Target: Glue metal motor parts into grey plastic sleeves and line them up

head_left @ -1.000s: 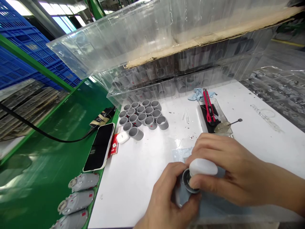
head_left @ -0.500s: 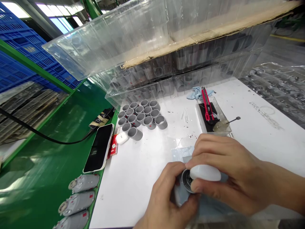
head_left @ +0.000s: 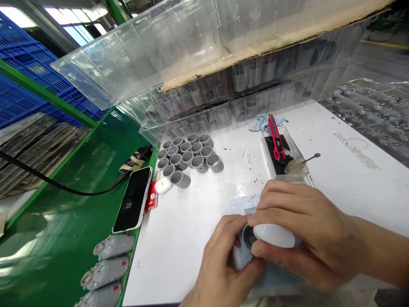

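Observation:
My left hand (head_left: 223, 260) is closed around a grey cylinder (head_left: 247, 237) near the table's front edge, its open end facing up. Dark parts show inside the opening. Between the thumb and fingers of my right hand (head_left: 306, 230) is a smooth white rounded object (head_left: 274, 236), held at the cylinder's rim; its far end is hidden by the fingers. Under both hands lies a light blue sheet (head_left: 244, 204). Several grey tubes (head_left: 200, 163) stand in a cluster at the back left of the white table (head_left: 172, 238).
Clear plastic bins (head_left: 191, 55) of tubes line the back. A tray (head_left: 298, 170) holds a red cutter (head_left: 276, 138) beside a blue cloth (head_left: 262, 123). At left are a phone (head_left: 132, 200), a white case (head_left: 163, 185) and grey assembled cylinders (head_left: 107, 273).
The view has shifted slightly. The white object is tilted a little more, its free end lower; both hands keep their holds.

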`<state>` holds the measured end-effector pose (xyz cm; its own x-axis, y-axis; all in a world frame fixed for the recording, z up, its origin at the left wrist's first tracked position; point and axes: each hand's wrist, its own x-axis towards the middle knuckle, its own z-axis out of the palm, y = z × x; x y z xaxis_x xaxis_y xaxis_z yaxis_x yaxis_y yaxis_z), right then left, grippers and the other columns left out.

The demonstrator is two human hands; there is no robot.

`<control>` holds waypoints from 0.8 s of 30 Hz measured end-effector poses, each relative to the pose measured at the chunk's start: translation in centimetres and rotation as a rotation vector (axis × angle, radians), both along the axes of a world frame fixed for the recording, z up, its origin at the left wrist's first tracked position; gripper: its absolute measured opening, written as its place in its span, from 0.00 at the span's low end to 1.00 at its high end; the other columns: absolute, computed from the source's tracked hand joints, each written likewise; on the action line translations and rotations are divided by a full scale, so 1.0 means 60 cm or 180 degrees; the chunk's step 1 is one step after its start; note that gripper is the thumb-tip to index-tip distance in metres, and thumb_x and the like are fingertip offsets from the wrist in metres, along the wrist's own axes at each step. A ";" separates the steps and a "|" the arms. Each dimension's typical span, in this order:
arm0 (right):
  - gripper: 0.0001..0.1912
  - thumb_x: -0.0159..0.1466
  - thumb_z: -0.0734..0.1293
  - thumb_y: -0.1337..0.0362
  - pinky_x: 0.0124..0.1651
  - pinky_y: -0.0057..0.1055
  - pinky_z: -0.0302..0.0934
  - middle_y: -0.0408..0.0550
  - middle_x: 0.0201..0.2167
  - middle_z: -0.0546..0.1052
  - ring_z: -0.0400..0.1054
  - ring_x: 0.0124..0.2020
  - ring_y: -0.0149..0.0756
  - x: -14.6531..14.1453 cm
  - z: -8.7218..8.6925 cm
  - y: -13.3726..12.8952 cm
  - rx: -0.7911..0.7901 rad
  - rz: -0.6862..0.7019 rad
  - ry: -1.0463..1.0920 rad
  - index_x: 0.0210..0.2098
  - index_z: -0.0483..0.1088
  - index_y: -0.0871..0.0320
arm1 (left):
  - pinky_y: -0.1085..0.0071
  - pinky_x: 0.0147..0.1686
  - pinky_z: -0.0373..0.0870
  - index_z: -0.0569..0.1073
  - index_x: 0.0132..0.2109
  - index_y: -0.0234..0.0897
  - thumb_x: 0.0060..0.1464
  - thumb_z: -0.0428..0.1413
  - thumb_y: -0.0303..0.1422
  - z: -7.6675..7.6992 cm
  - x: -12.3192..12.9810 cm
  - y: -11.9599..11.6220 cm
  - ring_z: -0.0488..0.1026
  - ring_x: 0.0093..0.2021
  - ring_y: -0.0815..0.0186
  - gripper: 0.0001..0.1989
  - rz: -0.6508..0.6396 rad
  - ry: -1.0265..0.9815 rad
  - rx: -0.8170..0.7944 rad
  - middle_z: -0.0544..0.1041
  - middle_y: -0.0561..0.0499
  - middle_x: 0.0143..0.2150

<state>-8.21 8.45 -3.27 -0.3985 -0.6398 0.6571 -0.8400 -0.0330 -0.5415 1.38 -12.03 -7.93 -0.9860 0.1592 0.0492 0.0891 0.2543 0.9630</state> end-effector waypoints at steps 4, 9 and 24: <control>0.11 0.70 0.69 0.69 0.37 0.40 0.64 0.56 0.38 0.79 0.68 0.36 0.39 0.000 -0.001 -0.003 -0.0029 -0.0074 0.0104 0.50 0.71 0.67 | 0.64 0.48 0.71 0.71 0.64 0.52 0.62 0.65 0.30 0.001 -0.001 0.003 0.72 0.47 0.60 0.26 0.0033 -0.0046 0.0012 0.74 0.52 0.52; 0.13 0.70 0.70 0.68 0.37 0.40 0.63 0.54 0.37 0.79 0.68 0.35 0.39 -0.001 -0.002 -0.003 -0.0069 -0.0063 0.0146 0.53 0.70 0.67 | 0.64 0.48 0.73 0.71 0.63 0.51 0.56 0.58 0.24 0.005 -0.002 0.011 0.74 0.49 0.60 0.29 0.0088 0.0347 -0.0143 0.74 0.52 0.53; 0.08 0.70 0.69 0.69 0.37 0.39 0.63 0.54 0.35 0.78 0.66 0.34 0.37 0.001 -0.003 -0.004 -0.0086 -0.0078 0.0140 0.48 0.71 0.66 | 0.61 0.46 0.75 0.74 0.56 0.48 0.56 0.60 0.30 -0.003 0.006 0.010 0.74 0.45 0.57 0.20 0.0222 0.0079 -0.0113 0.76 0.51 0.47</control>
<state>-8.13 8.21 -3.48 -0.3843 -0.6120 0.6912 -0.8637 -0.0262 -0.5034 1.76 -11.44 -8.13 -0.9933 0.0922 0.0692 0.0936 0.2946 0.9510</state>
